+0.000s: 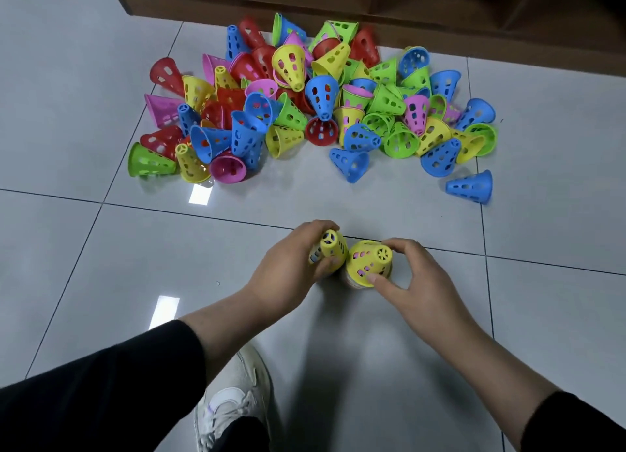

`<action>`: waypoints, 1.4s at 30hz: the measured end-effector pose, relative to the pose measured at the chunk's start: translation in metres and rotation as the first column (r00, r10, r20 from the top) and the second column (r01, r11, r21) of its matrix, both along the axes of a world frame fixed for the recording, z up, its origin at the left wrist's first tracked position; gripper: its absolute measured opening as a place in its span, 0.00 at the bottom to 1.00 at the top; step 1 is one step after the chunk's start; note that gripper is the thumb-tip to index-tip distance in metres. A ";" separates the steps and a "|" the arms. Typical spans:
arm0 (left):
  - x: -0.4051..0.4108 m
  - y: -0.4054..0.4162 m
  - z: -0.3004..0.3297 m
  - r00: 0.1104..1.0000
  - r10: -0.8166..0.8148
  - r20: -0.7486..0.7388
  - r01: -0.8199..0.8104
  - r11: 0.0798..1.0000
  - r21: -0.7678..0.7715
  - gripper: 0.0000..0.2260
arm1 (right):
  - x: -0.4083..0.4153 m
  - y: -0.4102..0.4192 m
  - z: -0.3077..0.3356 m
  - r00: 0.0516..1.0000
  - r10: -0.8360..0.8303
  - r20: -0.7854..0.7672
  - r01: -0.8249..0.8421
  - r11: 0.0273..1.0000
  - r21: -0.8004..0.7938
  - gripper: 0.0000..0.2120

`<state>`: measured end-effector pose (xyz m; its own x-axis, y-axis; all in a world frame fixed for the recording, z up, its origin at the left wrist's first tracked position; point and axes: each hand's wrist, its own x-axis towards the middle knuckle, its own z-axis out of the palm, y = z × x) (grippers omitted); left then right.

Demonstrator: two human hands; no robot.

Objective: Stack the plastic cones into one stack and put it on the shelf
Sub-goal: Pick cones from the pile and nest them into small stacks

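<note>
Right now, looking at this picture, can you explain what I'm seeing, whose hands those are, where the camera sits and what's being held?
There is no machine here: a person wears a camera on the head, looking down at their own two bare hands. The left hand grips a yellow cone and the right hand holds a second yellow cone beside it, with pink showing through its holes. Beyond them a pile of cones in red, blue, green, yellow and pink lies loose on the tiled floor. The brown shelf unit stands behind the pile. A white sneaker shows below.
</note>
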<state>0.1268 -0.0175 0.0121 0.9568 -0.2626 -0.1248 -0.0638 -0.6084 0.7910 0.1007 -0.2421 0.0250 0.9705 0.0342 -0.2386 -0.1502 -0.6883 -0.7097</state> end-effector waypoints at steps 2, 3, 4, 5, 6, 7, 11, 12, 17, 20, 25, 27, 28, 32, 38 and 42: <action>0.001 -0.001 -0.001 1.000 -0.007 0.024 0.006 1.000 0.004 0.18 | 0.003 -0.001 0.000 0.999 0.018 -0.029 -0.018 1.000 0.008 0.23; 0.002 -0.001 -0.002 0.999 -0.011 0.036 0.011 1.000 0.008 0.19 | 0.004 -0.002 0.001 0.999 0.033 -0.038 -0.032 0.999 0.024 0.22; 0.002 0.000 -0.003 0.999 -0.019 0.044 0.019 1.000 0.009 0.19 | 0.005 -0.003 0.002 0.998 0.055 -0.027 -0.054 0.997 0.048 0.21; 0.002 0.002 -0.004 0.998 -0.033 0.044 0.033 0.999 0.000 0.21 | 0.007 -0.004 0.003 0.998 0.070 0.001 -0.070 0.995 0.072 0.22; 0.001 0.006 -0.004 0.998 -0.052 0.036 0.053 0.998 -0.022 0.23 | 0.010 -0.005 0.004 0.997 0.065 0.033 -0.068 0.993 0.095 0.23; 0.002 0.010 -0.003 0.998 -0.063 0.028 0.065 0.997 -0.050 0.25 | 0.016 -0.006 0.005 0.998 0.031 0.055 -0.037 0.993 0.112 0.24; 0.023 0.037 -0.012 0.969 0.235 0.076 -0.229 0.970 -0.077 0.24 | 0.065 -0.005 0.000 0.993 -0.071 0.095 0.068 0.997 0.033 0.16; 0.037 0.046 -0.016 0.940 0.328 0.097 -0.326 0.945 -0.035 0.23 | 0.079 -0.003 -0.002 0.993 -0.043 0.106 0.045 0.999 -0.021 0.16; 0.128 0.094 -0.029 0.903 0.355 0.242 -0.415 0.868 0.274 0.30 | 0.157 0.022 -0.015 0.983 0.168 0.074 -0.145 0.958 -0.247 0.27; 0.177 0.114 -0.031 0.920 0.240 0.311 -0.367 0.805 0.466 0.28 | 0.197 0.040 -0.029 0.964 0.264 -0.029 -0.255 0.893 -0.372 0.32; 0.200 0.116 -0.039 0.942 0.006 0.336 -0.268 0.616 0.740 0.19 | 0.229 0.057 -0.053 0.930 0.358 -0.083 -0.331 0.718 -0.613 0.30; 0.202 0.112 -0.042 0.938 -0.011 0.346 -0.270 0.602 0.751 0.16 | 0.233 0.060 -0.059 0.937 0.337 -0.091 -0.310 0.686 -0.658 0.29; 0.203 0.111 -0.042 0.934 -0.016 0.357 -0.276 0.603 0.749 0.16 | 0.233 0.060 -0.062 0.940 0.323 -0.111 -0.311 0.674 -0.671 0.29; 0.198 0.109 -0.039 0.877 -0.066 0.475 -0.307 0.684 0.662 0.19 | 0.229 0.055 -0.076 0.955 0.232 -0.184 -0.296 0.732 -0.613 0.31; 0.172 0.082 -0.026 0.935 0.059 0.349 -0.147 0.961 0.233 0.21 | 0.215 0.039 -0.077 0.986 0.065 -0.152 -0.095 0.976 -0.198 0.32; 0.167 0.062 -0.028 0.998 0.035 0.046 -0.039 0.994 0.104 0.23 | 0.199 0.024 -0.073 0.999 -0.032 -0.007 0.031 0.989 -0.147 0.25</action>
